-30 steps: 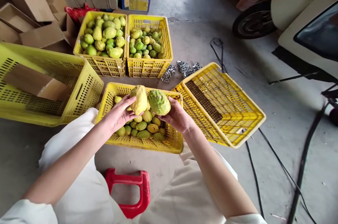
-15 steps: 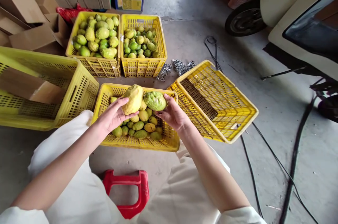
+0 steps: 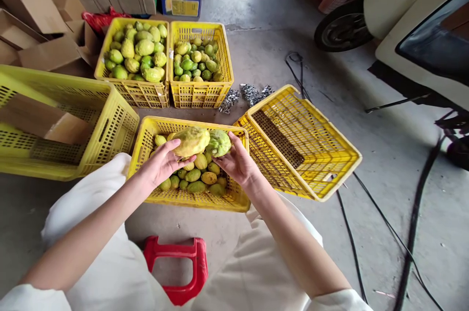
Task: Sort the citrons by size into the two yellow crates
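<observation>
Yellow perforated plastic crate [image 3: 205,202], the largest element: the two fruits I hold are raised over its interior. My left hand [image 3: 161,162] is curled in a half-cup, pinching between a thumb at the left end and fingers beneath; my right hand [image 3: 240,164] mirrors it, thumb along the right flank, fingers below. Palm contact is hidden from view, so I cannot tell how firmly either hand presses.

Large yellow citron-like fruit [image 3: 192,140], in my left hand: oblong, lying roughly crosswise, its skin bumpy. I judge it dense for its size, with a thick, firm rind that should yield little and give good friction. Support is best taken from below at mid-length, the thumb only steadying the end.

Knobbly green citron-like fruit [image 3: 219,143], in my right hand: rounder and smaller, probably lighter and stiffer. Its ridges offer natural purchase; a broad hold around the widest part should suffice, without nails, since the peel may bruise. Whether the two fruits touch I cannot tell.

Small green-yellow citrus fruits [image 3: 197,187], loose in the crate below: smoother, likely more slippery, and suited to a fingertip hold about the middle.
</observation>
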`<action>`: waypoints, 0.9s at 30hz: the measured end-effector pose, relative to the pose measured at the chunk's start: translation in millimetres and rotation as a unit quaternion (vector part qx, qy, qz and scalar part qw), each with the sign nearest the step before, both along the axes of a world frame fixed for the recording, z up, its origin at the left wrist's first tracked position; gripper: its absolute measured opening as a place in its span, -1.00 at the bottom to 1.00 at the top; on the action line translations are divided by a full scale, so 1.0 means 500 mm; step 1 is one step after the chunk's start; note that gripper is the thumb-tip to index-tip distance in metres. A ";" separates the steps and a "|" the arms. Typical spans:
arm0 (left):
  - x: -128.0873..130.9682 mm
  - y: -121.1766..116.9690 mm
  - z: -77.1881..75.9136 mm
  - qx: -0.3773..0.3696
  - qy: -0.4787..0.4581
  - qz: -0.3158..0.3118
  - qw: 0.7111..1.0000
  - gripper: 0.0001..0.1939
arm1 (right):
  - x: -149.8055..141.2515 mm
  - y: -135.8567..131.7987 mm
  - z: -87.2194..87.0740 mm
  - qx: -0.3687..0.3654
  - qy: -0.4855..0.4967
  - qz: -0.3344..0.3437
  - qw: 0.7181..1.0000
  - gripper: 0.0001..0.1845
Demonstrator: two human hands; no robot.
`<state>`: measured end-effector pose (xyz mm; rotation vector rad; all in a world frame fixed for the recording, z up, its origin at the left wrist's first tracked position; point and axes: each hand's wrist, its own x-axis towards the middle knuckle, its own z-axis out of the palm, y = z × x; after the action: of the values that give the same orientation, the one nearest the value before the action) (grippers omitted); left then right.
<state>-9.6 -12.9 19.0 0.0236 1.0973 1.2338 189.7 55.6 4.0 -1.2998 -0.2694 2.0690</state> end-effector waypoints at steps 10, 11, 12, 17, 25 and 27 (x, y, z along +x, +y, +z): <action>0.019 0.018 0.025 -0.017 -0.052 0.119 0.991 -0.59 | -0.019 -0.016 -0.011 -0.042 0.018 0.000 0.999 -0.83; 0.019 0.018 0.025 -0.013 -0.053 0.122 0.991 -0.59 | -0.020 -0.017 -0.011 -0.044 0.023 0.001 0.999 -0.84; 0.019 0.018 0.025 -0.010 -0.052 0.124 0.991 -0.58 | -0.021 -0.019 -0.009 -0.044 0.027 0.003 0.999 -0.85; 0.015 0.016 0.016 -0.011 -0.045 0.095 0.994 -0.59 | -0.016 -0.025 -0.008 -0.030 0.021 0.058 0.998 -0.73; 0.007 0.019 0.026 -0.019 -0.021 0.101 0.995 -0.87 | -0.005 -0.018 -0.004 -0.008 0.012 0.061 0.998 -0.80; 0.007 0.017 0.023 -0.017 -0.027 0.091 0.995 -0.89 | -0.007 -0.018 -0.004 0.017 0.010 0.076 0.997 -0.78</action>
<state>-6.1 -4.5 30.6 -0.1378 1.0918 1.3703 186.2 46.4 2.0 -1.2724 -0.4059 2.1929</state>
